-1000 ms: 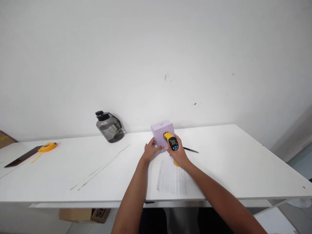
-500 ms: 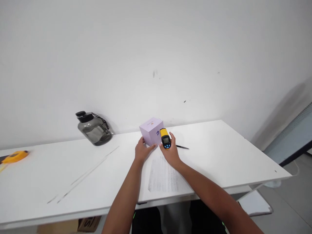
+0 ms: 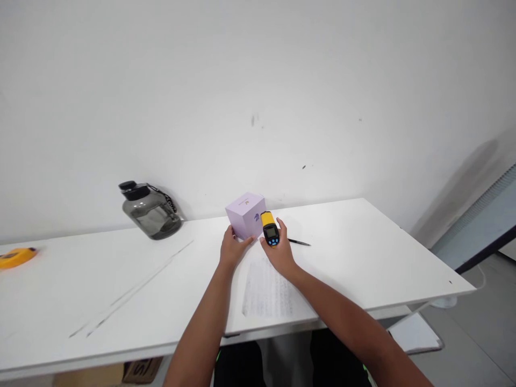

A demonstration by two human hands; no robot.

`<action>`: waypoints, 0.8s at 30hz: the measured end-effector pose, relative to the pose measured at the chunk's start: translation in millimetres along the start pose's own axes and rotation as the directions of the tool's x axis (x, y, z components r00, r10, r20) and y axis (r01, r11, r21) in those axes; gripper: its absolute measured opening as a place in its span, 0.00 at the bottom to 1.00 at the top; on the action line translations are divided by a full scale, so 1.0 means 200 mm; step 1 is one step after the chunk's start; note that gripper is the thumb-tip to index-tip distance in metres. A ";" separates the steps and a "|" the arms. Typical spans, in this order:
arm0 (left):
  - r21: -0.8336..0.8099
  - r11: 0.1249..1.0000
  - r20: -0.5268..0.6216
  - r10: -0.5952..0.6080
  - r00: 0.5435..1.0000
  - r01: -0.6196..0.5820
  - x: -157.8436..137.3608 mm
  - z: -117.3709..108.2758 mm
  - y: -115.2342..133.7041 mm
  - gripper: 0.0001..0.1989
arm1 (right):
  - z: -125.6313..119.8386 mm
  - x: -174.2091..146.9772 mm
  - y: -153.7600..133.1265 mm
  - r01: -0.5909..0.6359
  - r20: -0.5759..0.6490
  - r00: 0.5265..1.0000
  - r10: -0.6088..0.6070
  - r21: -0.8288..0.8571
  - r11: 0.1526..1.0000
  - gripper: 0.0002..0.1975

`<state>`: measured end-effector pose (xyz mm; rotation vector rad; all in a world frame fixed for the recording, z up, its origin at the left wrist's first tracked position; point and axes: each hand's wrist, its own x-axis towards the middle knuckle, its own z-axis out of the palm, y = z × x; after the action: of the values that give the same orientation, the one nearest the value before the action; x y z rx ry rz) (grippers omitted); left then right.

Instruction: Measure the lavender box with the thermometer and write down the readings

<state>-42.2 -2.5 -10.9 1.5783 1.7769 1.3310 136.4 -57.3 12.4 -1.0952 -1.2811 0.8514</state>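
A lilac cube-shaped box (image 3: 245, 214) with a small dark print on its side stands towards the back of the white table. My left hand (image 3: 233, 249) grips its lower near corner, with the thumb in front and the fingers partly hidden at its left side. In my right hand (image 3: 282, 252) is a yellow and black infrared thermometer (image 3: 270, 229), its small screen and blue buttons facing me. The thermometer's front end is close by the box; whether they touch I cannot tell. A dark pen (image 3: 300, 242) lies just right of my right hand.
A sheet of printed paper (image 3: 266, 293) lies between my forearms on the table (image 3: 355, 258). At the left are a grey water bottle (image 3: 155, 215) by the wall and a yellow tape measure (image 3: 16, 258). Below the table sits a cardboard box (image 3: 142, 371).
The whole view has shifted slightly, so things appear a little further left. Both hands keep their hold on the box and the thermometer.
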 end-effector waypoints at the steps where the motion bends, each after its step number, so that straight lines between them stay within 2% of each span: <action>1: -0.008 1.000 0.003 0.002 1.000 -0.002 0.00 0.00 0.00 0.37 | 0.00 0.00 0.00 0.001 0.002 1.000 -0.001 -0.003 1.000 0.41; 8: -0.020 1.000 0.012 -0.007 1.000 0.007 0.00 0.00 0.02 0.36 | -0.01 0.00 0.00 0.028 0.026 0.999 -0.027 -0.031 0.999 0.42; 13: -0.044 0.999 0.005 -0.004 1.000 0.005 -0.02 -0.01 0.04 0.34 | -0.03 0.04 0.03 0.076 0.142 0.988 -0.066 -0.069 0.995 0.41; 19: -0.024 0.997 -0.120 -0.076 0.990 0.074 -0.02 -0.02 0.06 0.36 | -0.06 0.09 0.04 0.121 0.171 0.981 -0.097 -0.134 0.984 0.38; 21: -0.037 0.994 -0.165 -0.110 0.980 0.106 -0.01 -0.02 0.05 0.39 | -0.07 0.11 0.03 0.088 0.166 0.985 -0.049 -0.238 0.967 0.32; 24: -0.051 0.990 -0.202 -0.139 0.969 0.131 0.00 -0.02 0.04 0.43 | -0.08 0.12 0.00 -0.040 0.134 0.986 0.103 -0.407 0.913 0.25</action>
<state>-40.8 -5.4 -1.7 1.3139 1.9301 1.4967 155.8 -36.3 20.1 -1.4312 -1.6001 0.7532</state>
